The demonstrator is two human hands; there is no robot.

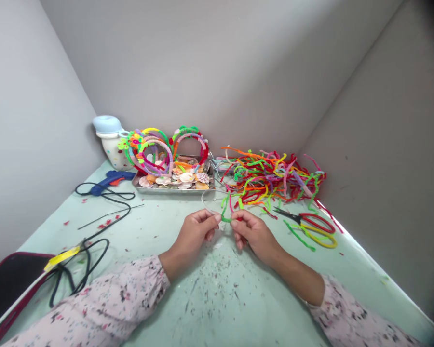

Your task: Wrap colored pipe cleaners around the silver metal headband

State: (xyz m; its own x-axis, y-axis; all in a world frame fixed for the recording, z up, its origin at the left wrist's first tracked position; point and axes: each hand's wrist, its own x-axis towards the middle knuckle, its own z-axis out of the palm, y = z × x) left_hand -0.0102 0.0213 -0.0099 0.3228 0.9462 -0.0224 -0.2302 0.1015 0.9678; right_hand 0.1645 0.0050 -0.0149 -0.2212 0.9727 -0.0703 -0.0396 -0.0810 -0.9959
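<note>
Between my fingertips, over the table, a short length of green stem runs from one hand to the other. My left hand pinches it between thumb and forefinger, and my right hand pinches its other side, where a bit of red shows at the fingertips. One green end stands up just beyond the pinch, with a pink stem close by it. A thin pale band curves away beyond my left fingertips; I cannot tell whether that hand grips it too. Holding this close to both ends seems right to me: the fuzzy wire should bend where the fingertips press, so a small, firm pinch on the left and a light turn from the right ought to keep any curl tight. Pulling hard could kink the wire or strip its fuzz, and a loose hold would probably leave gaps. The upright end is best kept clear of my thumbs so it doesn't get trapped. Off to the right of my right hand lie the scissors, near enough for a trim, and past both hands, toward the right, sits the pile of loose stems.
</note>
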